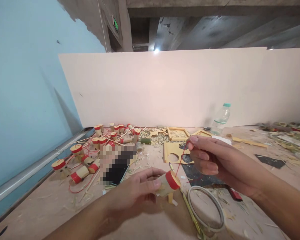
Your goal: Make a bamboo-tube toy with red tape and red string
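In my left hand (146, 185) is a short bamboo tube (164, 186) with a red band round its rim and a pale flat cap. It is tilted, its capped end facing up and to the right. From the middle of the cap a red string (180, 164) runs up to my right hand (205, 153). My right thumb and forefinger pinch the string's upper end, and the string looks taut. Below my right hand lie a yellow board with round holes (168, 151) and a dark flat sheet (200, 175).
Several similar red-banded tubes (76, 150) with strings and thin sticks cover the table's left side. A phone (117, 168) lies left of my hands. Tape roll (221, 213), pen (190, 210) and red-handled tool (235, 194) sit nearer. A water bottle (221, 120) stands by the white partition (152, 90).
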